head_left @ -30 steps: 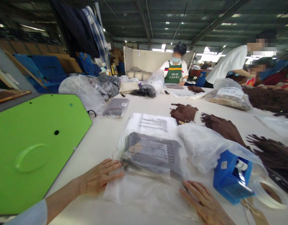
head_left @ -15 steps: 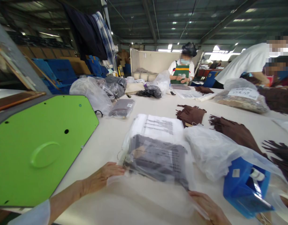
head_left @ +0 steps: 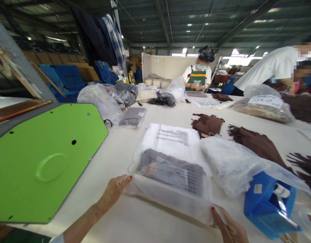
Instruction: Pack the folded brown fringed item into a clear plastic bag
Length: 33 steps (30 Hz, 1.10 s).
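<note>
A clear plastic bag (head_left: 168, 199) with a folded grey scarf-like textile (head_left: 170, 168) inside lies in front of me on a stack of white printed bags (head_left: 170, 136). At the bag's left near corner, my left hand (head_left: 117, 185) pinches the plastic edge between thumb and fingers. My right hand (head_left: 228, 224) grips the right near corner, its thumb on top. Between the two hands the near flap of plastic is stretched and folded up toward the textile. Part of my right hand runs out at the lower border.
To the left stands a green board (head_left: 54, 162). A blue tape dispenser (head_left: 269, 202) and crumpled plastic (head_left: 226, 165) sit at right. Brown fringed scarves (head_left: 259, 145) lie beyond, with a packed grey textile (head_left: 132, 117) further left. Two co-workers stand across the table.
The near plastic flap has come up from lying toward me to folded against the textile's near edge. My left hand has turned, its fingertips now further up on the edge.
</note>
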Tool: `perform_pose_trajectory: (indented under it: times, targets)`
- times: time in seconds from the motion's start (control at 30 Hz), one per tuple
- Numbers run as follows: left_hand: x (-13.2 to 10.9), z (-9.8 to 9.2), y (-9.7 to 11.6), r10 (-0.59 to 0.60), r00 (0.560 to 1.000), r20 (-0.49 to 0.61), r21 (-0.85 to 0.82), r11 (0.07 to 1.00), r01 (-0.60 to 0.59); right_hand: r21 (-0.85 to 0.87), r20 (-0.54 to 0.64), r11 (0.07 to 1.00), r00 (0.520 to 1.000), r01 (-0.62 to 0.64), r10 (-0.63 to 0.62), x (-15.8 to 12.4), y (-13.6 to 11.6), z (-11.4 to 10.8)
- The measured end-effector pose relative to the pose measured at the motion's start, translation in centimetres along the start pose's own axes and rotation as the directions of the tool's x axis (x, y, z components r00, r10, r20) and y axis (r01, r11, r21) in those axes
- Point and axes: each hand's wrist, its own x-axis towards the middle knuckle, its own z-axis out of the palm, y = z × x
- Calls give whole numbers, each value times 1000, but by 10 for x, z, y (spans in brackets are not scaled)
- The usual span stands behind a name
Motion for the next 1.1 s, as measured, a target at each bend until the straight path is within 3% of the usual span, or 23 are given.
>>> perform_pose_trajectory:
  times: [0.07,0.23,0.37,0.53,0.7,0.87,0.93,1.0,1.03,1.07,1.1]
  targets:
    - [3,2,7,-67,998,-5,55,996,67,-96,-36,994,999,-44,41,-3,2,4]
    - [-1,9,20,-177,983,37,252,954,163,-389,-2,884,959,261,-284,-21,20,18]
    - [-3,10,26,-244,968,57,390,898,203,-537,12,800,951,267,-309,-25,23,28]
    - [0,13,35,-305,952,21,501,828,254,-579,34,802,987,148,-158,-16,16,40]
    - [4,13,39,-313,950,-8,537,800,268,-611,80,780,991,135,-109,-9,9,43]
    - [6,4,34,-302,950,-84,539,788,298,-487,110,866,975,-115,191,-2,-1,40]
    - [3,3,38,-157,950,-271,520,806,282,-443,114,880,963,-172,245,0,-4,41]
    - [-3,6,50,179,877,-445,527,845,95,-422,109,881,952,-215,284,0,-5,42]
    - [-6,10,59,366,814,-450,557,828,-65,-419,111,881,951,-220,290,0,-4,43]
    - [-8,14,70,532,757,-379,587,771,-248,-420,113,883,953,-210,280,0,-3,44]
    - [-8,20,80,646,725,-240,587,691,-422,-421,108,888,961,-187,254,0,-2,45]
